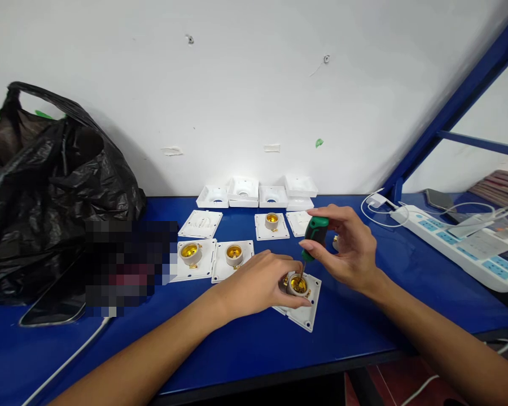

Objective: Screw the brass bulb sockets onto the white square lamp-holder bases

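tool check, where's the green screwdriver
Right of centre in the head view, the screwdriver is in the right hand, reaching into the socket the left hand holds.

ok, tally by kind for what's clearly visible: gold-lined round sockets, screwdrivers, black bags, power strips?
Gold-lined sockets: 4 (gold part behind right hand uncounted, mostly hidden)
Screwdriver: 1
Black bag: 1
Power strip: 1
Total: 7
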Available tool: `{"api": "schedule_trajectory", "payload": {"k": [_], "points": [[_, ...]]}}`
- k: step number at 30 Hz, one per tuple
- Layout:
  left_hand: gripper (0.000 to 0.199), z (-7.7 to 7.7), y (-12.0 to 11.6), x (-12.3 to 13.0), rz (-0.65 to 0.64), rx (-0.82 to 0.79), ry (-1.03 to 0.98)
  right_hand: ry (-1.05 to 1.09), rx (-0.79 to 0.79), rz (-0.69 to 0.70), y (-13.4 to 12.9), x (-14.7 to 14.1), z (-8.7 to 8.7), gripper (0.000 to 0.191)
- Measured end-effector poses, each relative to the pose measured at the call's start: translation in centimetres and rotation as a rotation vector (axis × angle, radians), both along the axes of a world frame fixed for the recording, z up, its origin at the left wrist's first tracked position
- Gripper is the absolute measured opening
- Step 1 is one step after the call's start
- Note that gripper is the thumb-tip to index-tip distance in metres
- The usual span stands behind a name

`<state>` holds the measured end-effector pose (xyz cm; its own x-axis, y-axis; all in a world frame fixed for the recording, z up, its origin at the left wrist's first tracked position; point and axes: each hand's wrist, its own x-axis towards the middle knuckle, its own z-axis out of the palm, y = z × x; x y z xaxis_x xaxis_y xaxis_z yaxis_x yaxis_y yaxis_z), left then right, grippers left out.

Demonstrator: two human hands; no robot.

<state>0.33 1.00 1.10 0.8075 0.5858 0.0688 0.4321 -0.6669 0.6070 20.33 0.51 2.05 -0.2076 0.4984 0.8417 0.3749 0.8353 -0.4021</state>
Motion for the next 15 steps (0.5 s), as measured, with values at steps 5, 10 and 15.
{"api": "schedule_trajectory", "payload": {"k": [5, 10, 15], "points": [[0.035, -0.01, -0.03, -0.03, 0.008, -0.003, 0.006, 0.011, -0.034, 0.019, 0.02, -0.27, 0.06, 0.050], [0.035, -0.19, 0.03, -0.04, 0.006, -0.007, -0.012, 0.127, 0.014, -0.068, 0.27, -0.42, -0.20, 0.049], [0.035, -0.31, 0.05, -0.02, 0.002, 0.010, -0.001, 0.062, -0.007, -0.060, 0.22, -0.08, -0.51, 0.044]]}}
